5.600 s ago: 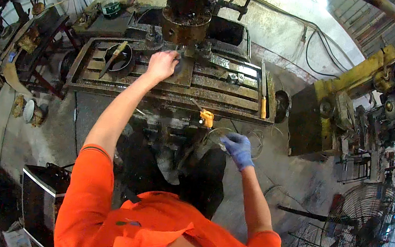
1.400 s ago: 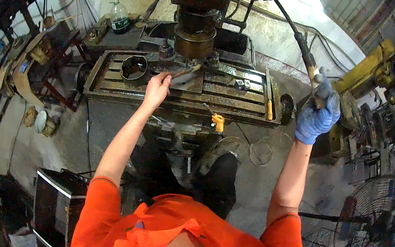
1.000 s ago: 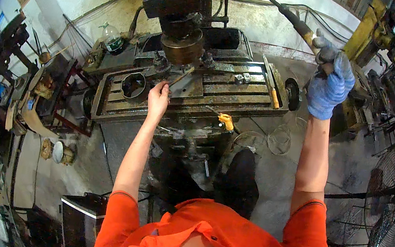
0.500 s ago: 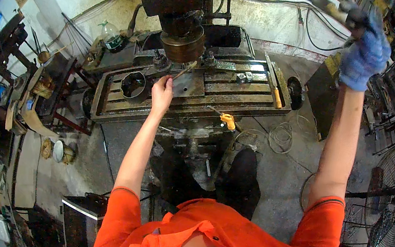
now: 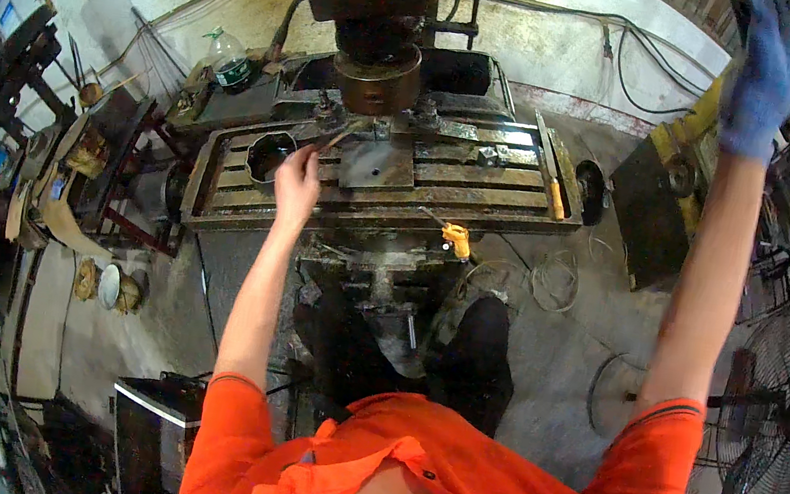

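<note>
My bare left hand (image 5: 297, 183) is closed around a thin brush (image 5: 337, 139), its tip pointing toward the plate under the spindle. Beside that hand, on the slotted machine table (image 5: 485, 181), stands a dark round pot (image 5: 265, 154), partly hidden by my fingers. A flat grey metal plate (image 5: 377, 172) with a small hole lies below the round spindle head (image 5: 375, 78). My right hand (image 5: 764, 92), in a blue glove, is raised at the top right. Its fingertips reach the dark rim, so what they touch is hidden.
A long wooden-handled file (image 5: 555, 174) lies at the table's right end, near a small metal block (image 5: 493, 156). A yellow tool (image 5: 457, 240) sits at the front edge. A large plastic bottle (image 5: 227, 62) stands at the back left, a fan (image 5: 767, 401) at the right.
My right hand has risen, and the lever with a dark knob it held has left the view. My left hand has drawn the brush left and slightly down, closer to the pot.
</note>
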`<state>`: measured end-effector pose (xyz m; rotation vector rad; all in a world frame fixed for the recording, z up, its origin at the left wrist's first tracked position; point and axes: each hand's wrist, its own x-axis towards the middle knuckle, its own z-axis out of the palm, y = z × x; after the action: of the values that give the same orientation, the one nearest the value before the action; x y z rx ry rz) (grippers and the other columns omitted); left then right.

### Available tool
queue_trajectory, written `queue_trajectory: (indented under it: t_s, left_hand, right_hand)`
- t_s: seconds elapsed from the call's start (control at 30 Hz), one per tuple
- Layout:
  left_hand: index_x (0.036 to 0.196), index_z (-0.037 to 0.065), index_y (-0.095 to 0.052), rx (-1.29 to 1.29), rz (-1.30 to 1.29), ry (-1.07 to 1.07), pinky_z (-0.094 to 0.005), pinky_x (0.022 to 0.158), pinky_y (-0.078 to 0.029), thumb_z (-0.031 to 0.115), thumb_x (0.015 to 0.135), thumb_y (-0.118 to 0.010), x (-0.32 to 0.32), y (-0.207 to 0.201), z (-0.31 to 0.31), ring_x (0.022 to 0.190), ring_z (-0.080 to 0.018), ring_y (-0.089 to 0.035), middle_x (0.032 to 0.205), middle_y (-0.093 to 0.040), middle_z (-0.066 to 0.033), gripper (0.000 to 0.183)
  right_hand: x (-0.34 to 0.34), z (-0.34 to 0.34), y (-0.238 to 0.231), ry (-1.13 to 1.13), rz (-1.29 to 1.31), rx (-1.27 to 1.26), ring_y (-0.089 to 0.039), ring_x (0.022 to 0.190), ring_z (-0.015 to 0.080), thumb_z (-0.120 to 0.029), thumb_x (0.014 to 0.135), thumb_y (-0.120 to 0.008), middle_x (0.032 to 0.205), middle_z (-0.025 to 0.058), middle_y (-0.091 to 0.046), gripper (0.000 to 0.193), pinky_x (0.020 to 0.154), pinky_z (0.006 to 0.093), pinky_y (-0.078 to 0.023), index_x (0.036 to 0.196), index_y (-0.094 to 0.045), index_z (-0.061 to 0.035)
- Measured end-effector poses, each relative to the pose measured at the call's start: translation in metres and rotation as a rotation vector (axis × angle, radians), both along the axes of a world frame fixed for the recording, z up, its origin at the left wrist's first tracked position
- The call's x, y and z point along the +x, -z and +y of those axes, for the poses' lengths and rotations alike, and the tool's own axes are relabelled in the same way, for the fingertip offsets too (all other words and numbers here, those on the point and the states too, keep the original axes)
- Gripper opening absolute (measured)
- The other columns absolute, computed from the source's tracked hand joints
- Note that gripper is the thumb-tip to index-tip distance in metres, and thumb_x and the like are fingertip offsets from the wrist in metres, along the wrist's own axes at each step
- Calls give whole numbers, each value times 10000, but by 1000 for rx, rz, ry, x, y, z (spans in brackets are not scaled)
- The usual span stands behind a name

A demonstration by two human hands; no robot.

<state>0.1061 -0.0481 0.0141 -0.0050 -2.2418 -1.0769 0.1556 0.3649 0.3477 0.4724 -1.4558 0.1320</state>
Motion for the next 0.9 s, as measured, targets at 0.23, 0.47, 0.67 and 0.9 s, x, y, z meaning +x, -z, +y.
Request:
queue_trajectory:
  t_s: [0.23, 0.47, 0.67, 0.9]
  left_hand:
    - [933, 26, -587, -366, 95, -328, -427, 634, -456, 134, 835, -490, 28, -14, -86, 722, -349, -580, 846, -585, -166, 175]
    - [931, 62, -569, -714, -180, -342, -406, 551, -472, 188, 809, -516, 42, 1, -102, 661, -310, -594, 794, -560, -145, 183]
    - [966, 77, -564, -608, -160, -352, -416, 579, -472, 241, 791, -560, 62, -13, -111, 678, -316, -591, 841, -565, -139, 239]
    - [833, 8, -513, -192, -12, -433, -386, 550, -433, 111, 785, -542, 123, -10, -167, 669, -315, -600, 692, -583, -169, 117]
  right_hand:
    - [39, -15, 277, -579, -977, -719, -494, 664, 91, -143, 717, -641, 726, 3, -573, 166, 609, 272, -439, 817, -620, -11]
    - [24, -52, 445, -349, -1702, -829, -470, 641, 92, -201, 786, -616, 702, -16, -557, 189, 602, 249, -396, 826, -629, -17]
    - [-6, -98, 517, -676, -1771, -1007, -510, 664, 102, -264, 762, -649, 759, -18, -561, 315, 612, 270, -406, 969, -587, -35]
    - [32, -125, 424, -725, -1443, -896, -533, 659, 111, -142, 723, -687, 777, -7, -582, 318, 594, 259, -435, 981, -544, -21]
